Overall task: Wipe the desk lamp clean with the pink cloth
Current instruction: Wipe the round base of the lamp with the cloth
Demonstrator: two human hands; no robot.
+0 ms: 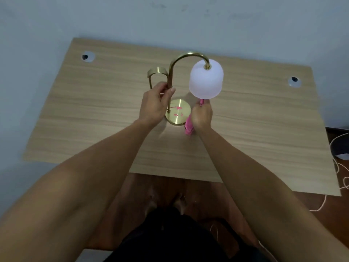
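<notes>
Two bare forearms reached from the near edge over the wooden desk (245,129), the left hand (154,104) curled round the brass stem (168,99) of the desk lamp (188,59) and the right hand (202,115) clenched on the bunched pink cloth (188,125). The cloth hung just right of the round brass base (178,114) and poked up beneath the white shade (206,78). Judging by that, wiping was under way at the shade's lower rim, with stem and base possibly left.
</notes>
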